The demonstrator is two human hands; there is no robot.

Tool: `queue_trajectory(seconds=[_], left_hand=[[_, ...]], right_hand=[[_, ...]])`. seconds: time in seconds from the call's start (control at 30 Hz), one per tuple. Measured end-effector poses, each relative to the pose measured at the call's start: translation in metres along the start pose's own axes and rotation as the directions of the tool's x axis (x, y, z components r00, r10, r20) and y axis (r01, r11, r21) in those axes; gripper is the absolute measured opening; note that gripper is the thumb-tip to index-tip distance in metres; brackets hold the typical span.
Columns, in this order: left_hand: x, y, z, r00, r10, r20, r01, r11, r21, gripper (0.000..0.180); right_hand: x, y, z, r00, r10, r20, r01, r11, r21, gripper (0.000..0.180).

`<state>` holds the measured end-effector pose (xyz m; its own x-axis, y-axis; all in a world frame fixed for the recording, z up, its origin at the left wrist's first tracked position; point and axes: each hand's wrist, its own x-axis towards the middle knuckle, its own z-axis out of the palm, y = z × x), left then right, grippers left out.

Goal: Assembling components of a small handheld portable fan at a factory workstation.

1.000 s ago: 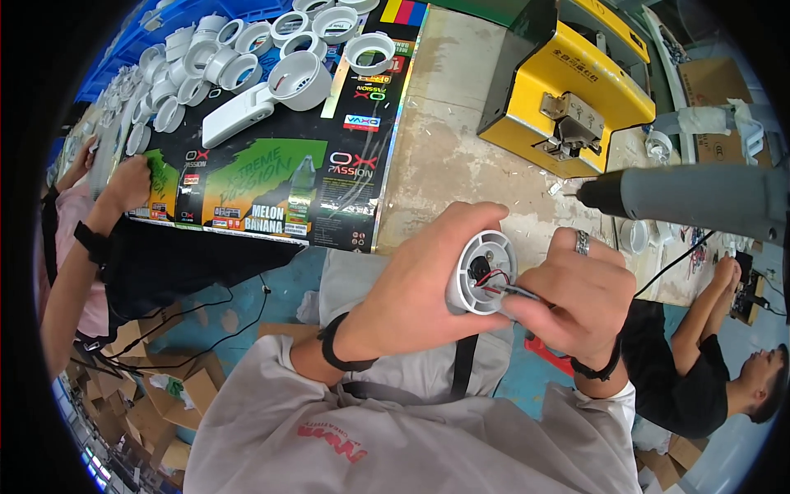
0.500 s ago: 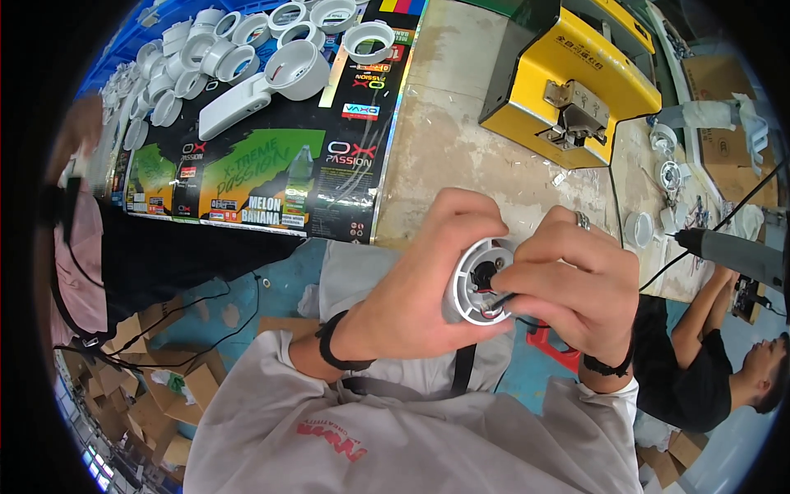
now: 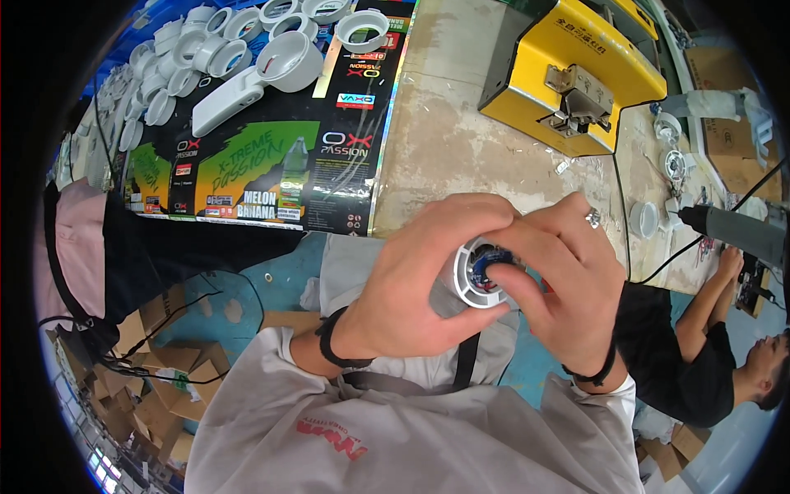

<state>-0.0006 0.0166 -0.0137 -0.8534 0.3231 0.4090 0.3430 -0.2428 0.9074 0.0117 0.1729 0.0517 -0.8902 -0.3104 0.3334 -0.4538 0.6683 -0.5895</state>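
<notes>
A white round plastic housing [image 3: 462,290] sits in my left hand [image 3: 408,284], its open end turned up towards me. My left fingers and thumb wrap round its side. Inside the ring lies a small blue circuit board [image 3: 480,268], partly covered. My right hand [image 3: 568,276] curls over the housing's right side. Its thumb presses on the board, while the index finger bends over the far rim beside my left fingers. The right fingertips and the housing's lower part are hidden.
Several white plastic rings and a white handled housing [image 3: 290,62] lie on a printed black sheet [image 3: 329,177] at the left. A yellow machine [image 3: 576,74] stands on the worn table [image 3: 444,107]. A grey tool [image 3: 732,230] hangs at the right. A person [image 3: 679,354] sits beyond it.
My right hand has turned; its thumb now presses inside the housing where its fingers pinched a dark cable. The blue board has come into sight. At the left, a person's hand has left view.
</notes>
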Motion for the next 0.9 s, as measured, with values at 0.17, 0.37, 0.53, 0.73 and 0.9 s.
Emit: queue_trajectory(seconds=[0.17, 0.37, 0.53, 0.73, 0.9], left_hand=[[0.0, 0.003, 0.003, 1.0, -0.013, -0.008, 0.012, 0.998, -0.065, 0.062], [0.015, 0.001, -0.01, 0.982, 0.151, 0.114, -0.179, 0.939, 0.294, 0.064], [0.007, 0.0, -0.006, 0.991, 0.127, 0.042, -0.133, 0.948, 0.289, 0.065], [0.004, -0.001, -0.006, 1.0, 0.023, -0.02, -0.015, 0.942, 0.336, 0.063], [0.006, -0.008, -0.005, 0.989, 0.148, 0.003, -0.142, 0.939, 0.313, 0.059]], right_hand=[[-0.005, 0.003, 0.003, 0.999, -0.003, -0.055, 0.007, 0.998, 0.067, 0.032], [-0.012, 0.011, 0.008, 0.992, 0.126, -0.025, -0.115, 0.956, 0.27, 0.035], [-0.01, 0.013, 0.007, 0.99, 0.141, 0.019, -0.141, 0.952, 0.272, 0.037], [-0.009, 0.015, 0.007, 0.989, 0.142, 0.028, -0.144, 0.961, 0.237, 0.037], [-0.009, 0.014, 0.01, 0.997, -0.038, -0.071, 0.035, 0.999, -0.036, 0.037]])
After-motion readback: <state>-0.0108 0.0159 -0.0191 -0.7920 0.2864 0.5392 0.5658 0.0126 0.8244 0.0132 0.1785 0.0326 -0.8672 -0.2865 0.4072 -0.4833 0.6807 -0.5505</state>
